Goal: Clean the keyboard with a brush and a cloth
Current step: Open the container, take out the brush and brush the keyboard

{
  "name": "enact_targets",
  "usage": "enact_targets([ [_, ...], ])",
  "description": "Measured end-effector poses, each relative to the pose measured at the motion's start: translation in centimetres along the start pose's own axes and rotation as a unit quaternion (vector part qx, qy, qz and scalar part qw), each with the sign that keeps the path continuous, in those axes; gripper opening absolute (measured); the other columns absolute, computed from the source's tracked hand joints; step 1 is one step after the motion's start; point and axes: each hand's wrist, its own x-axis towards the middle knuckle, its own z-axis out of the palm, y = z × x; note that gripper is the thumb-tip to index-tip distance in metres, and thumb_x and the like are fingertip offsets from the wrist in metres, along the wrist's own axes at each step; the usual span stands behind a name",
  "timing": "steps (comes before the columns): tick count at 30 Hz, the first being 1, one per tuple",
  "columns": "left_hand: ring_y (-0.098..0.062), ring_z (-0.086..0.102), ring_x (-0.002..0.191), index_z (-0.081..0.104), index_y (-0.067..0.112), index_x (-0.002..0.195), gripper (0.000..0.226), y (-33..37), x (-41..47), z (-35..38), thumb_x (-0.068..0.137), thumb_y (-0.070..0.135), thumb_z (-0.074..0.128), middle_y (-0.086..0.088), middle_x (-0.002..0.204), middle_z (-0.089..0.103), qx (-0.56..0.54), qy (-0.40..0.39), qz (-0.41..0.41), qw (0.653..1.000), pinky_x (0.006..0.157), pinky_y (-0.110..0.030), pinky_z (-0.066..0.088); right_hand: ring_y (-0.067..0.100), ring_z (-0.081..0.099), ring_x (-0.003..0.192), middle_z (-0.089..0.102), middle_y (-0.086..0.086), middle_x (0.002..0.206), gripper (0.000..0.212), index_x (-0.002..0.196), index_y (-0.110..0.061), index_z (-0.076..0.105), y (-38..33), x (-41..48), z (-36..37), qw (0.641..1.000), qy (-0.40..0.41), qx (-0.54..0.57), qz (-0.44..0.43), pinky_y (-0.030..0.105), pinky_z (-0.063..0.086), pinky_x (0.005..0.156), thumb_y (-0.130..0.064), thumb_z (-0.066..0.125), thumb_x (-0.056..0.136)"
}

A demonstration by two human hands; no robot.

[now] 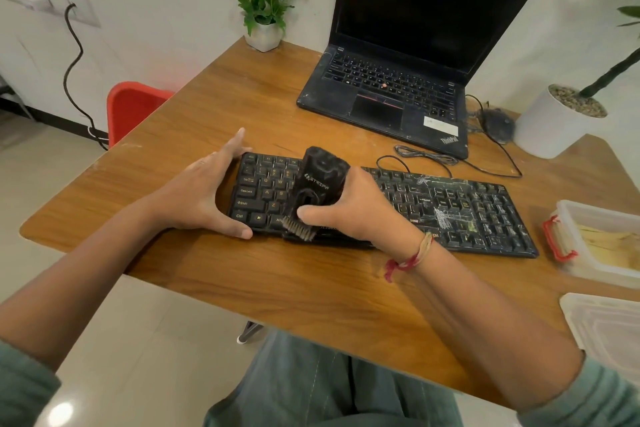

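- Keyboard: black and full-size, lying flat on the table near its front edge, with the long side running left to right. The left keys look clean and their legends are readable. The right half is streaked with whitish and greenish grime.
- Brush: chunky black body with white lettering and pale tan bristles at the lower end. The right hand grips it tilted, with the bristles at the keyboard's front edge, left of centre.

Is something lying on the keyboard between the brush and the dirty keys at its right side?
Nothing visible. The right hand grips the brush over the left-middle keys, and the keyboard is bare from there to the white smears.
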Motion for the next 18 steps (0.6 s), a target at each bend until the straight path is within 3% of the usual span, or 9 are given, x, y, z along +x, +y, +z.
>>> enact_targets([
  [3, -0.003, 0.018, 0.137, -0.019, 0.045, 0.145, 0.144, 0.0, 0.0, 0.1, 0.039, 0.089, 0.068, 0.007, 0.159, 0.022, -0.001, 0.002, 0.000, 1.000, 0.115, -0.029, 0.013, 0.008, 0.040, 0.045, 0.050, 0.002, 0.054, 0.032, 0.067, -0.002, 0.050, 0.0, 0.1, -0.4, 0.997, 0.052, -0.051, -0.007, 0.024, 0.034, 0.042, -0.021, 0.075, 0.071],
  [5, -0.003, 0.018, 0.137, -0.019, 0.046, 0.145, 0.144, 0.0, 0.0, 0.1, 0.039, 0.088, 0.069, 0.006, 0.159, 0.022, -0.003, 0.001, -0.002, 1.000, 0.115, -0.029, 0.013, 0.012, 0.047, 0.046, 0.058, 0.005, 0.057, 0.030, 0.071, 0.001, 0.055, -0.2, -0.1, -0.6, 0.998, 0.059, -0.033, -0.017, 0.026, 0.039, 0.042, -0.021, 0.075, 0.072],
  [8, -0.003, 0.018, 0.136, -0.019, 0.045, 0.145, 0.146, 0.1, 0.0, 0.0, 0.037, 0.091, 0.067, 0.006, 0.158, 0.022, -0.002, 0.002, -0.006, 1.000, 0.115, -0.030, 0.013, 0.017, 0.065, 0.067, 0.070, 0.009, 0.075, 0.027, 0.086, -0.001, 0.064, -0.2, -0.8, 0.1, 1.000, 0.022, -0.001, -0.018, 0.034, 0.053, 0.058, -0.020, 0.077, 0.072],
  [11, -0.007, 0.020, 0.140, -0.018, 0.041, 0.148, 0.149, 0.1, 0.0, 0.0, 0.037, 0.091, 0.067, 0.006, 0.159, 0.022, -0.003, 0.001, -0.004, 1.000, 0.117, -0.033, 0.015, 0.009, 0.046, 0.046, 0.053, 0.002, 0.052, 0.030, 0.065, -0.005, 0.053, 0.6, -0.8, -0.2, 0.995, 0.076, -0.057, -0.025, 0.026, 0.041, 0.041, -0.024, 0.075, 0.071],
  [13, -0.006, 0.019, 0.139, -0.018, 0.039, 0.150, 0.150, 0.1, 0.0, 0.0, 0.038, 0.090, 0.068, 0.006, 0.160, 0.021, -0.005, -0.001, -0.005, 1.000, 0.116, -0.032, 0.015, 0.008, 0.043, 0.044, 0.049, -0.004, 0.049, 0.032, 0.059, -0.011, 0.048, 0.3, -0.8, -0.4, 0.994, 0.101, -0.044, -0.026, 0.019, 0.035, 0.039, -0.022, 0.075, 0.071],
  [15, -0.005, 0.019, 0.139, -0.018, 0.038, 0.150, 0.150, 0.1, 0.0, 0.0, 0.039, 0.089, 0.068, 0.006, 0.160, 0.021, -0.005, -0.003, -0.005, 1.000, 0.116, -0.031, 0.014, 0.013, 0.062, 0.059, 0.066, 0.003, 0.065, 0.021, 0.074, -0.004, 0.061, 0.1, -1.0, -0.1, 0.998, 0.053, 0.009, -0.031, 0.027, 0.052, 0.050, -0.018, 0.077, 0.072],
  [16, -0.007, 0.019, 0.140, -0.018, 0.037, 0.151, 0.151, 0.1, 0.0, 0.1, 0.039, 0.089, 0.068, 0.006, 0.160, 0.021, -0.005, -0.004, -0.005, 1.000, 0.116, -0.031, 0.015, 0.020, 0.065, 0.066, 0.069, 0.010, 0.072, 0.024, 0.081, 0.000, 0.062, 0.0, -1.2, 0.3, 0.999, 0.034, 0.008, -0.040, 0.034, 0.055, 0.056, -0.018, 0.077, 0.072],
  [18, -0.011, 0.021, 0.143, -0.017, 0.036, 0.152, 0.152, 0.2, 0.0, 0.1, 0.038, 0.089, 0.068, 0.006, 0.160, 0.021, -0.006, -0.004, -0.004, 1.000, 0.115, -0.030, 0.015, 0.021, 0.060, 0.059, 0.065, 0.015, 0.068, 0.028, 0.077, 0.001, 0.059, 0.4, -1.2, 0.7, 0.998, 0.032, -0.023, -0.055, 0.036, 0.051, 0.052, -0.020, 0.076, 0.072],
])
